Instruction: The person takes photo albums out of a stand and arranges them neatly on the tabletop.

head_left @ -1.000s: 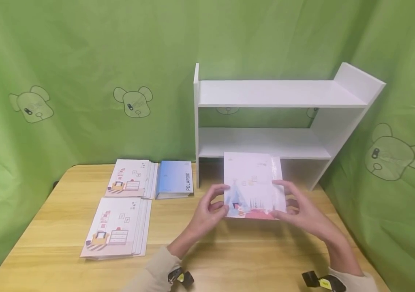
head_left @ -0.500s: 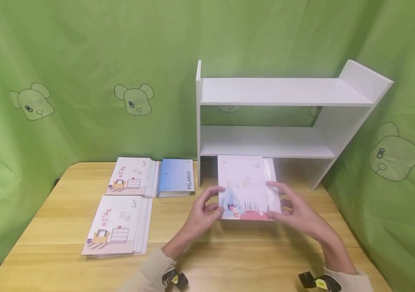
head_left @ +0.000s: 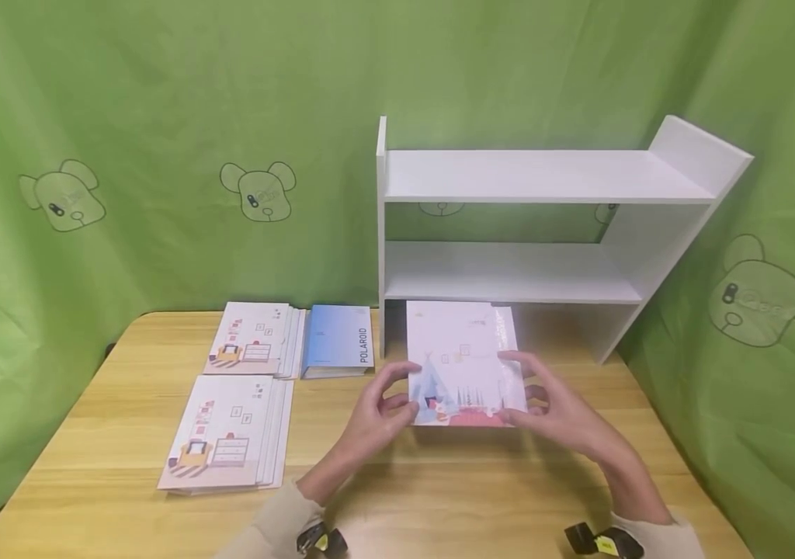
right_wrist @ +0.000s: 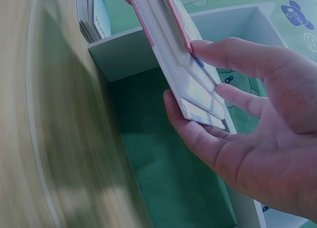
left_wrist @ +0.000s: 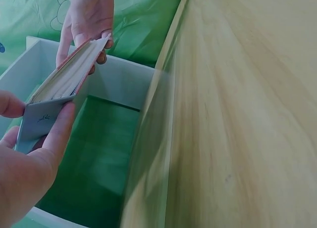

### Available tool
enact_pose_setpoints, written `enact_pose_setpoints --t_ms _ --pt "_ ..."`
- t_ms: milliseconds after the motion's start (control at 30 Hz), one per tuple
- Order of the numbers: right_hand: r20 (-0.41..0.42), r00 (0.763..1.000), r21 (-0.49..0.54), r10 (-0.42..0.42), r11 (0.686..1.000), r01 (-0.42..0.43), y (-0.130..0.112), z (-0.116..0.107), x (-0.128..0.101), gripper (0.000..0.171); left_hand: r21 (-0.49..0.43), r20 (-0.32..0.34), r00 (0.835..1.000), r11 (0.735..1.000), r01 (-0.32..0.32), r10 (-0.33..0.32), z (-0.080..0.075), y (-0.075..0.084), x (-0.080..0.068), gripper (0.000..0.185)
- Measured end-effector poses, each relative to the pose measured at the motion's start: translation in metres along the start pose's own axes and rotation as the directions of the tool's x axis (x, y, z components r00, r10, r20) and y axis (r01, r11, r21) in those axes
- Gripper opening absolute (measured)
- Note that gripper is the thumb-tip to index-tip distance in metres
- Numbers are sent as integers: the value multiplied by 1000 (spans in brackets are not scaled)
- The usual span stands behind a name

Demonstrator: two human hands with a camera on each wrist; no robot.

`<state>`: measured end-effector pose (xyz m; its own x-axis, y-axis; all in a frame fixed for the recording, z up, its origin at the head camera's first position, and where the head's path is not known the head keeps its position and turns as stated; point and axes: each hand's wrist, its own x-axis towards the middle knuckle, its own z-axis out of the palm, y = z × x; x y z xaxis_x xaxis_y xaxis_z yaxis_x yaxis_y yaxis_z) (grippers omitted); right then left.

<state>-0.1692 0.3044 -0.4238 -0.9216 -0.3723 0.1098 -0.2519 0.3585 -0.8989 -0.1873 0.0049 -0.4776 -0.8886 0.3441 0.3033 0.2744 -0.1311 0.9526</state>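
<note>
Both hands hold one white photo album [head_left: 449, 341] with a blue tent and pink rug printed on its cover. It is raised above the table, in front of the lower part of a white shelf unit [head_left: 509, 272]. My left hand [head_left: 383, 400] grips its left side; in the left wrist view, thumb and fingers pinch the pale spine [left_wrist: 43, 120]. My right hand [head_left: 554, 407] grips the opposite side, where the loose page edges [right_wrist: 198, 92] show in the right wrist view. A black band sits at each wrist.
Left of the shelf unit lie two white albums with armchair pictures, a rear one [head_left: 247, 338] and a nearer one [head_left: 219, 435]. A blue album [head_left: 338, 338] marked POLAROID lies against the shelf's left panel [head_left: 382, 233]. Green curtains [head_left: 160, 93] enclose the wooden table [head_left: 439, 497].
Both hands have carried the tent-print album a little to the left and slightly nearer. The head view has shifted slightly. The other albums stay put.
</note>
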Motion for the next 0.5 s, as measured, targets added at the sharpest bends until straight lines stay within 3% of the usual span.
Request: enact_pose_setpoints --t_ms 300,500 --pt "-1 1000 0 26 1000 -26 -1 11 4 87 9 -18 1000 1000 -17 17 -9 -2 -8 55" --pt "2 1000 -2 21 1000 -21 1 15 5 86 4 14 999 999 -37 37 -17 -2 -12 52"
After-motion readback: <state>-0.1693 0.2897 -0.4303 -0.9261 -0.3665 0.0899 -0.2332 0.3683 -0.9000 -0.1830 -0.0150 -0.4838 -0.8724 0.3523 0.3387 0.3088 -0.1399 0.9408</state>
